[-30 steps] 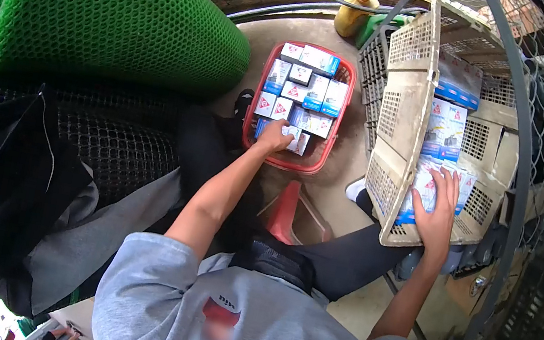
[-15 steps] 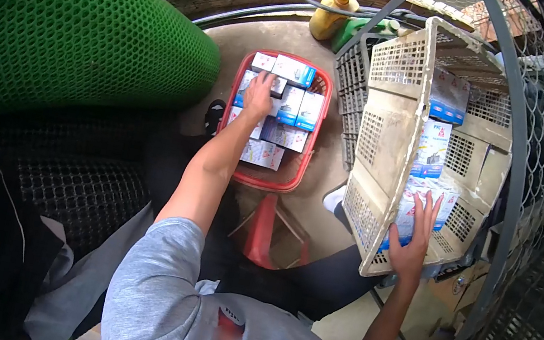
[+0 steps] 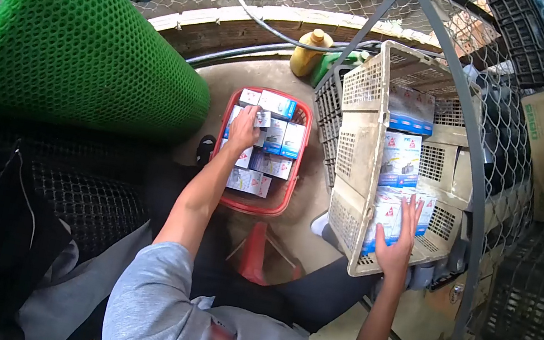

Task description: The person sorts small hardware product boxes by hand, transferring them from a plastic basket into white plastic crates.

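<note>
My left hand (image 3: 244, 129) reaches into a red plastic basket (image 3: 222, 154), its fingers bent round a small white carton (image 3: 262, 119) among the others there. Several white-and-blue cartons (image 3: 275, 134) fill the basket, some standing and some lying flat. On the other side, my right hand (image 3: 396, 244) lies with fingers spread against white-and-blue cartons (image 3: 387, 216) at the near end of a beige plastic crate (image 3: 361, 117). That crate is tipped on its side, opening toward the right. More cartons (image 3: 401, 160) sit stacked farther back inside it.
A big roll of green plastic mesh (image 3: 95, 59) lies to the left. Behind the basket stand a yellow bottle (image 3: 308, 56) and a green container (image 3: 326, 69). A red stool (image 3: 255, 258) is between my legs. Grey metal bars (image 3: 469, 143) and wire fencing run along the right.
The camera view has tilted, so the basket and crate appear lower. My left hand stays over the same part of the basket; my right hand still rests on the crate's cartons.
</note>
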`<state>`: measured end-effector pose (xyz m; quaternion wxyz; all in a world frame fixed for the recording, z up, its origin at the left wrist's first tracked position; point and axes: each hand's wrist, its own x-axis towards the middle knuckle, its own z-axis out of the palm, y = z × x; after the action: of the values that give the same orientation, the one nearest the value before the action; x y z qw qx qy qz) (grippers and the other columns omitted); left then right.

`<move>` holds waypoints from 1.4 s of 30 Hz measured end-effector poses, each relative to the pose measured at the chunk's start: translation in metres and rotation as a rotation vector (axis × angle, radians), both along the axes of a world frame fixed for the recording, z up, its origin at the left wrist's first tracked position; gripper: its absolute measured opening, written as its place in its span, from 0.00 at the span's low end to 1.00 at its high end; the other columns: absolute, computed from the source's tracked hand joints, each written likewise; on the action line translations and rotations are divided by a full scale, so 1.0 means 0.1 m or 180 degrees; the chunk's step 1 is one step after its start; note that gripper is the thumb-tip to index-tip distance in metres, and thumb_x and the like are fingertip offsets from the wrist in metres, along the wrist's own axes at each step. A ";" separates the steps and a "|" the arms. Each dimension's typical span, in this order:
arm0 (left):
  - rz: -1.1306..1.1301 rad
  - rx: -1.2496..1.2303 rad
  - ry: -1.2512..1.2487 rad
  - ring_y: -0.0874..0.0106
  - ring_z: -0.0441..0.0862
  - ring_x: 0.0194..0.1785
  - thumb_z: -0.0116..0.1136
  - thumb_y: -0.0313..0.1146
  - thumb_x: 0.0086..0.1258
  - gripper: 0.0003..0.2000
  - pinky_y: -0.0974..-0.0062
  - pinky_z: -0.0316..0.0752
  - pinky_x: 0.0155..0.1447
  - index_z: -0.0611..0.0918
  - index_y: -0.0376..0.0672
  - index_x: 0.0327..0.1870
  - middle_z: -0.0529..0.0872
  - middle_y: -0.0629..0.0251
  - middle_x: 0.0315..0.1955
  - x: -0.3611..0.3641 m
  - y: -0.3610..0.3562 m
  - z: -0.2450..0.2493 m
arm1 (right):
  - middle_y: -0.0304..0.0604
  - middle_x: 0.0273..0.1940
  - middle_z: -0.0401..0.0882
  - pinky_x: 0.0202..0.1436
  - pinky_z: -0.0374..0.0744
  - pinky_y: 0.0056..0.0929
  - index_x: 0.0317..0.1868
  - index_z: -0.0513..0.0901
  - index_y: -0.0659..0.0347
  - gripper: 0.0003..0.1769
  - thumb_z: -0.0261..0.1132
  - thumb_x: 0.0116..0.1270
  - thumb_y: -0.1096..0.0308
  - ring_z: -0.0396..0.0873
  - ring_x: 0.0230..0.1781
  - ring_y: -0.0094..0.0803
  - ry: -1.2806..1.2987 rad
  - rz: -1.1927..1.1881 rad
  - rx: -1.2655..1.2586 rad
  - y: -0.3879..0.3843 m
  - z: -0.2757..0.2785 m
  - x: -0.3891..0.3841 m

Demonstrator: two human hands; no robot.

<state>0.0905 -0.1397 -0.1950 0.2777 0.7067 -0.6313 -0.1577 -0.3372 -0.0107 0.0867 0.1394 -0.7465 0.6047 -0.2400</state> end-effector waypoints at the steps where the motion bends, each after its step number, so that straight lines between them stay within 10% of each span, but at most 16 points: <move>1: -0.0007 -0.0177 0.0210 0.47 0.82 0.58 0.66 0.24 0.58 0.27 0.51 0.80 0.58 0.78 0.44 0.62 0.83 0.53 0.51 -0.03 0.07 0.21 | 0.62 0.80 0.63 0.84 0.56 0.58 0.76 0.71 0.65 0.41 0.70 0.61 0.79 0.49 0.86 0.62 -0.0032 -0.0008 -0.0014 0.01 0.01 0.03; 7: 0.0256 -0.0750 0.1692 0.69 0.84 0.54 0.75 0.28 0.58 0.30 0.69 0.80 0.61 0.78 0.40 0.64 0.85 0.59 0.47 -0.22 0.70 1.60 | 0.58 0.73 0.75 0.81 0.66 0.51 0.74 0.72 0.68 0.38 0.71 0.61 0.84 0.65 0.80 0.58 -0.1175 0.0369 -0.0919 0.05 0.16 0.50; 11: -0.0267 -0.1011 0.3778 0.72 0.85 0.53 0.70 0.23 0.70 0.24 0.74 0.83 0.55 0.75 0.40 0.66 0.84 0.61 0.51 -0.65 1.16 2.55 | 0.55 0.69 0.80 0.72 0.73 0.45 0.75 0.73 0.64 0.41 0.77 0.61 0.68 0.76 0.71 0.49 -0.1377 0.0570 -0.0326 0.01 0.53 1.02; 13: -0.0485 -0.0801 0.4266 0.75 0.85 0.51 0.68 0.24 0.73 0.21 0.77 0.81 0.51 0.76 0.39 0.65 0.84 0.63 0.48 -0.90 1.29 2.78 | 0.54 0.65 0.83 0.68 0.75 0.43 0.75 0.74 0.63 0.43 0.78 0.60 0.61 0.80 0.67 0.45 -0.0765 0.0680 -0.0215 0.00 0.61 1.03; 17: -0.0571 -0.0247 0.4404 0.80 0.83 0.46 0.67 0.24 0.74 0.18 0.80 0.79 0.44 0.77 0.38 0.62 0.84 0.62 0.52 -1.28 1.49 2.94 | 0.43 0.45 0.88 0.64 0.76 0.36 0.75 0.76 0.61 0.42 0.79 0.60 0.59 0.82 0.54 0.32 -0.2197 0.0798 0.1105 0.11 0.73 0.86; 24: -0.0906 0.0016 0.4426 0.70 0.82 0.64 0.59 0.28 0.82 0.14 0.69 0.86 0.58 0.77 0.38 0.64 0.83 0.59 0.59 -1.30 1.37 2.54 | 0.43 0.48 0.85 0.52 0.83 0.25 0.75 0.72 0.68 0.38 0.74 0.65 0.82 0.85 0.49 0.27 -0.2640 -0.0191 0.0616 0.24 0.83 0.35; 29: 0.0081 0.0372 0.3660 0.67 0.85 0.61 0.58 0.31 0.83 0.14 0.68 0.87 0.54 0.78 0.39 0.65 0.85 0.60 0.58 -0.69 1.41 1.00 | 0.46 0.46 0.86 0.49 0.84 0.26 0.76 0.71 0.69 0.37 0.74 0.68 0.79 0.86 0.47 0.27 -0.2415 -0.0841 0.0366 -0.02 0.58 -0.37; 34: 0.0923 0.0976 0.2599 0.75 0.86 0.47 0.64 0.33 0.78 0.15 0.74 0.85 0.41 0.81 0.40 0.60 0.88 0.62 0.48 -0.26 1.65 -0.17 | 0.55 0.54 0.84 0.61 0.80 0.40 0.78 0.69 0.65 0.37 0.72 0.71 0.69 0.84 0.57 0.44 -0.0263 -0.1288 0.0025 -0.22 0.11 -0.68; 39: 0.0559 0.0909 0.2888 0.75 0.85 0.40 0.64 0.32 0.77 0.13 0.76 0.80 0.40 0.83 0.38 0.58 0.89 0.62 0.43 -0.52 1.57 0.26 | 0.61 0.65 0.79 0.73 0.72 0.46 0.80 0.68 0.58 0.40 0.70 0.68 0.72 0.76 0.68 0.55 0.0337 -0.1065 -0.0162 -0.27 0.00 -0.83; 42: 0.0422 0.1063 0.2595 0.63 0.90 0.51 0.67 0.35 0.74 0.16 0.66 0.83 0.57 0.83 0.37 0.58 0.91 0.55 0.46 -0.54 1.56 0.26 | 0.59 0.70 0.75 0.75 0.71 0.47 0.81 0.67 0.56 0.42 0.67 0.66 0.79 0.74 0.71 0.54 0.0327 -0.0789 -0.0057 -0.27 -0.17 -1.03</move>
<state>0.0361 0.0159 -0.1691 0.3955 0.6609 -0.3894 -0.5051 -0.4402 -0.0374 0.0702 0.0709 -0.6786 0.6964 -0.2223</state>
